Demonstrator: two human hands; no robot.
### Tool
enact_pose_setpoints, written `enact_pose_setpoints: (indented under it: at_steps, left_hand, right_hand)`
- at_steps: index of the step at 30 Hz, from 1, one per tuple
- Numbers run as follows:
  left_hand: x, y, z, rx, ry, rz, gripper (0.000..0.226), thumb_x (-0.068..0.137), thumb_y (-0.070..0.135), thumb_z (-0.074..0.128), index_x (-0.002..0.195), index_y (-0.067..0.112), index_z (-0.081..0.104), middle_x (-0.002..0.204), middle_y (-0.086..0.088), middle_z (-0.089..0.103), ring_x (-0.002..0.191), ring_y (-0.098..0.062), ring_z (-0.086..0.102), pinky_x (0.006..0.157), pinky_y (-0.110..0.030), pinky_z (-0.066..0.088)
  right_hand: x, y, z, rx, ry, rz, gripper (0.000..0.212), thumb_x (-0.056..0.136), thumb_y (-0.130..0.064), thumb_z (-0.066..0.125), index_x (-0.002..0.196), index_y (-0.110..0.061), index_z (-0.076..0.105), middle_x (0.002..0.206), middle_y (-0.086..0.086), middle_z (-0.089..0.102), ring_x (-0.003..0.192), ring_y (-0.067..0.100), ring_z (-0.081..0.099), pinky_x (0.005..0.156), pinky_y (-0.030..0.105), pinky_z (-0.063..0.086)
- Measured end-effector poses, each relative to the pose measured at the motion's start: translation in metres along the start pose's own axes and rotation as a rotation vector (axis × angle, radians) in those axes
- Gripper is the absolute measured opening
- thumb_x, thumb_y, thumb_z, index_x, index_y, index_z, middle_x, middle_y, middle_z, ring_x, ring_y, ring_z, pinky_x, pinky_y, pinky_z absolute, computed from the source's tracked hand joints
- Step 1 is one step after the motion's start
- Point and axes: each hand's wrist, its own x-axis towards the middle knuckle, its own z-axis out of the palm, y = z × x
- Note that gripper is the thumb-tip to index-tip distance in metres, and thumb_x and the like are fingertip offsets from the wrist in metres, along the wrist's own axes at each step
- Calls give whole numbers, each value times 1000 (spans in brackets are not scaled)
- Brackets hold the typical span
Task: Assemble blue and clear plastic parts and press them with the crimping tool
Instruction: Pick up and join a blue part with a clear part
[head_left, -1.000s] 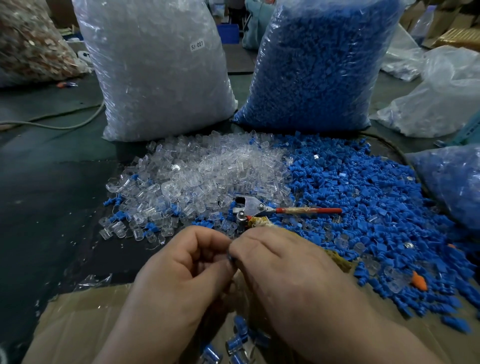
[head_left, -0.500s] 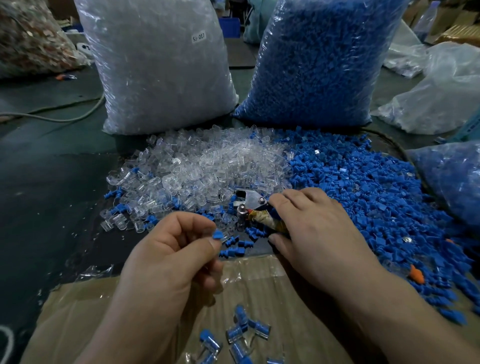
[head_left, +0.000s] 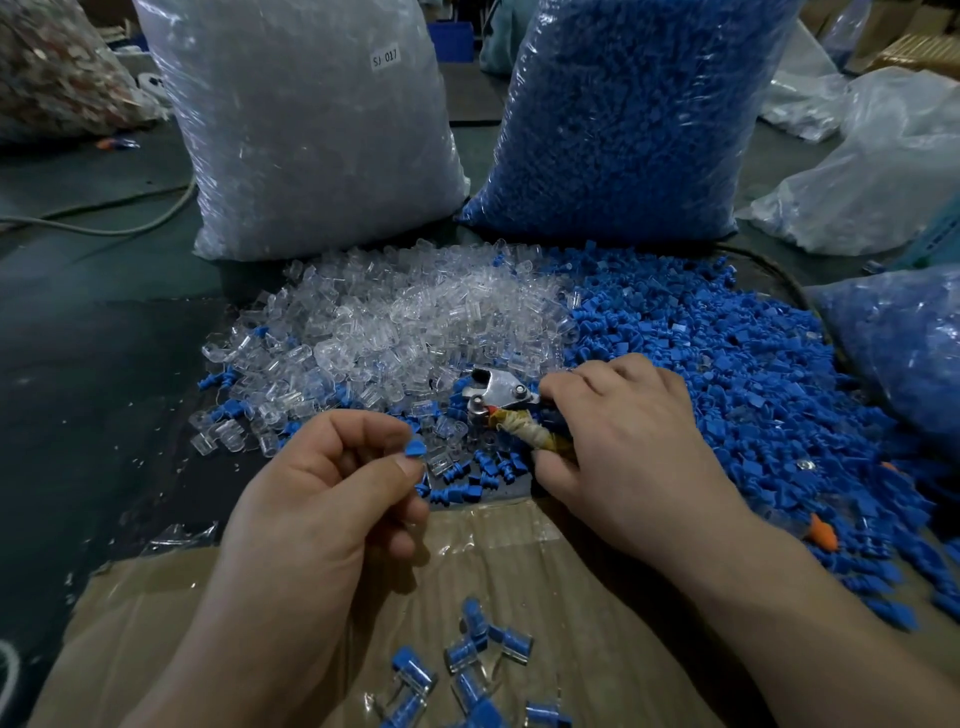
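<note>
Blue part (head_left: 415, 448) pinched between thumb and forefinger of left hand (head_left: 322, 499), right hand (head_left: 623, 431) curled round the wrapped handle of crimping tool (head_left: 501, 392), tool lying on worktop (head_left: 104, 364) between clear parts pile (head_left: 395, 322) and blue parts pile (head_left: 727, 374), assembled pieces (head_left: 483, 654) on cardboard (head_left: 519, 561) nearest the person.

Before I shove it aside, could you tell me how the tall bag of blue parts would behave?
The bag of blue parts looks stuffed full, so it is probably heavy. Its glossy film likely feels slippery and may tear. Standing upright, it might tip or slump rather than slide.
</note>
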Motion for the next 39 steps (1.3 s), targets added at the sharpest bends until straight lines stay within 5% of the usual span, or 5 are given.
enact_pose_setpoints:
  at_steps: [8,17,30,39]
  left_hand:
    - [1,0,-2,-96,-1,48,21,67,19,70,88,22,74,65,-8,64,49,-18,54,44,-27,45]
    - [3,-1,-7,44,-33,237,20,73,13,67,83,29,75,71,-1,68,58,-11,64,44,-21,49]
    - [3,4,-8,85,-53,282,19,66,24,67,82,30,74,68,-3,68,55,-10,62,46,-19,50]
    - [4,-3,-8,125,-54,280,19,66,26,70,85,29,75,68,-8,69,53,-15,63,46,-22,50]
  right_hand:
    - [-22,-5,-22,205,124,-220,52,81,-47,45,126,-22,53,110,-7,59,94,10,54,78,24,42]
    - [-27,-6,-28,219,-6,-266,61,79,-51,40,131,-21,56,114,-8,60,100,10,56,83,23,40]
    - [-26,-8,-25,286,-19,-290,60,82,-52,40,136,-26,48,123,-12,55,111,4,48,90,22,37]
    - [-23,-11,-27,164,21,-317,56,82,-55,42,120,-22,63,94,-10,67,86,14,64,79,37,57]
